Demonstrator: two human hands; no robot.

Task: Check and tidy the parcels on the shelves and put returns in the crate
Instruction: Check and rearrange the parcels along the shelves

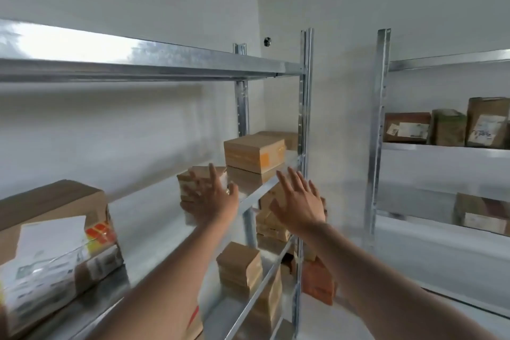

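Left hand (214, 201) flat against a small taped brown parcel (193, 182), right hand (299, 201) spread, holding nothing.

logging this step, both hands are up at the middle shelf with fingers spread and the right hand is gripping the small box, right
Not quite: it is the left hand that is on the small box, fingers spread against it rather than clearly gripping. The right hand is open in the air in front of the shelf edge, holding nothing. The head view shows both hands up at the middle shelf.
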